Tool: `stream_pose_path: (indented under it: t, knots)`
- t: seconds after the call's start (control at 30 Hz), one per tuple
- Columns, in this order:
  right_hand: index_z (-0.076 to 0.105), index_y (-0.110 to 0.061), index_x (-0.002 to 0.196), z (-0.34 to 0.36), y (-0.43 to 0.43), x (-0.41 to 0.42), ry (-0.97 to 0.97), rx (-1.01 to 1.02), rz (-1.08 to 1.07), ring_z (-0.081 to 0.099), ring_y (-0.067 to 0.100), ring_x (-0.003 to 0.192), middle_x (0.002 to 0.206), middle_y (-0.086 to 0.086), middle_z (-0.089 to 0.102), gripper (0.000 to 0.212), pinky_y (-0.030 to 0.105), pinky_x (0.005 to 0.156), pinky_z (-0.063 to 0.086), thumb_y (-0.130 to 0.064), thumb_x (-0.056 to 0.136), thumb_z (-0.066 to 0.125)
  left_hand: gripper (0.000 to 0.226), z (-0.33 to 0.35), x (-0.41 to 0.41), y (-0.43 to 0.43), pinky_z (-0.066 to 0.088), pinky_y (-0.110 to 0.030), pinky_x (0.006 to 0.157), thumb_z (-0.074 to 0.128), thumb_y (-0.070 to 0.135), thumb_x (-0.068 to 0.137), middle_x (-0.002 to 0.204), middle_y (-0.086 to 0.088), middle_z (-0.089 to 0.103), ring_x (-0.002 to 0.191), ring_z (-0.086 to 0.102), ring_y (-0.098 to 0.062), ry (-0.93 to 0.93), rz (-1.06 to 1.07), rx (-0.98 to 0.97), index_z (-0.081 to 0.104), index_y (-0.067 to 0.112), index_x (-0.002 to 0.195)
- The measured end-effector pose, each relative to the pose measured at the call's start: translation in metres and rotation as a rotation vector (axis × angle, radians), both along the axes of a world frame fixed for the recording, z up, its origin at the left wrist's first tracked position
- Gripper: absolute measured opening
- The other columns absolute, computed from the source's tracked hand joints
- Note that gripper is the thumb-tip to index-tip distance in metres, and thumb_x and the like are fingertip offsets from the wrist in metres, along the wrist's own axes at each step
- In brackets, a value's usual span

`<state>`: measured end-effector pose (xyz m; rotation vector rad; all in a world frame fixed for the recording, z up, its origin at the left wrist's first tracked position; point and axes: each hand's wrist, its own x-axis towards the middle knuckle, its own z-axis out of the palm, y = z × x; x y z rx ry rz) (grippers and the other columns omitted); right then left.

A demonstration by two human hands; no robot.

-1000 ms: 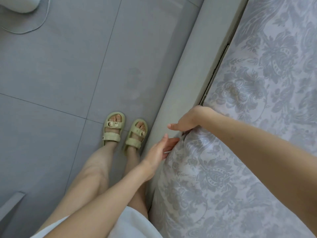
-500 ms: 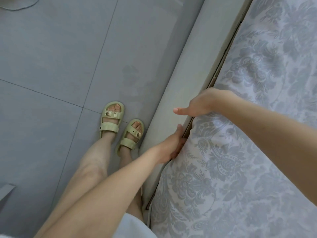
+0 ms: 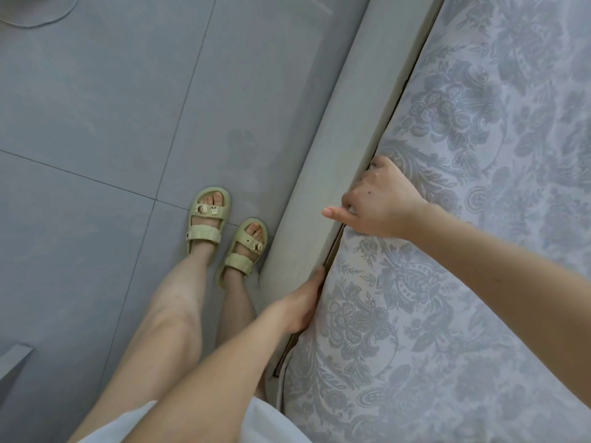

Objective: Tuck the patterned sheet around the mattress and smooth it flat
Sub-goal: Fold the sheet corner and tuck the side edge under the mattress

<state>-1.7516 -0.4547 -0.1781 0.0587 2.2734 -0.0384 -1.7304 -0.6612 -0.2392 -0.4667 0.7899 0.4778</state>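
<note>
At the mattress side, the patterned sheet point(image 3: 463, 314) covered the top, and its edge dropped into the gap against the grey bed frame point(image 3: 323, 155). The gap ran from near-left to far-right. The left hand point(image 3: 302, 303), closer to the body, pushed straight fingers into the gap. The right hand point(image 3: 382, 203), farther along, curled its fingers over the sheet edge with the thumb out and the fingertips hidden. Further tucking would probably follow this axis, where the right hand was nearer.

- The head-worn camera looks almost straight down past the standing person's legs point(image 3: 179, 314).
- Tiled floor point(image 3: 96, 107) fills its left half, the patterned sheet point(image 3: 415, 362) its right.
- The left hand point(image 3: 303, 303) and right hand point(image 3: 380, 206) lie close, mid-frame.
</note>
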Motion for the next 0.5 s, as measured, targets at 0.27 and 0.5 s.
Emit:
stream_pose_path:
  t: [0.27,0.5]
  knots:
    - [0.067,-0.014,0.114,0.033,0.025,0.034,0.901,0.030,-0.554,0.054,0.019,0.123,0.125,0.003,0.063,0.033,0.045,0.112,0.024,-0.032,0.097,0.044,0.062,0.010,-0.091,0.048,0.045,-0.035,0.098,0.019,0.052,0.099,0.127,-0.011,0.060,0.111,0.058,-0.023,0.473,-0.072,0.206,0.056,0.009,0.125]
    - [0.003,-0.012,0.149,0.002,-0.016,0.069,0.611,0.280,-1.452,-0.004,0.025,0.146,0.158,0.012,0.001,0.065,0.047,0.118,-0.005,-0.044,0.093,0.012,0.055,0.055,-0.090,0.140,0.043,-0.030,0.093,0.019,0.047,0.101,0.128,-0.001,0.056,0.117,0.053,-0.018,0.497,0.079,0.301,0.048,0.015,0.135]
